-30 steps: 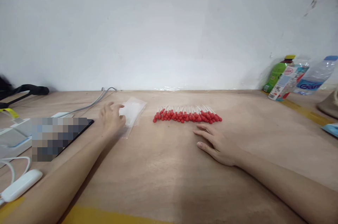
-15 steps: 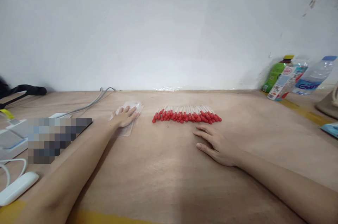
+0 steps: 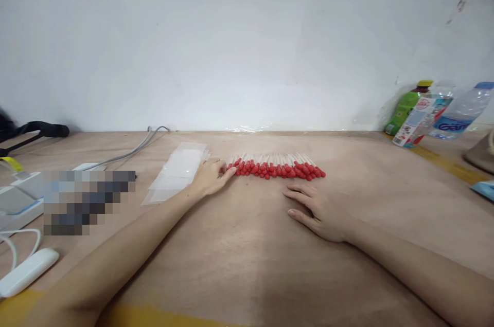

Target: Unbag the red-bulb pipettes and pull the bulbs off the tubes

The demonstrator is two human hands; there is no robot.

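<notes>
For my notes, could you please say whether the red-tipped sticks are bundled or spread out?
Spread out: the sticks lie in a wide row.

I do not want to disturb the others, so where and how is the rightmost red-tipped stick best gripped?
Probably pinch its round red head, coming from the near right, where the right hand is close: the head sits at the outer end of the row, with pale shafts crowded behind.

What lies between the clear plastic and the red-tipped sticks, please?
The head view shows the left hand there, between the clear plastic and the left end of the sticks.
</notes>
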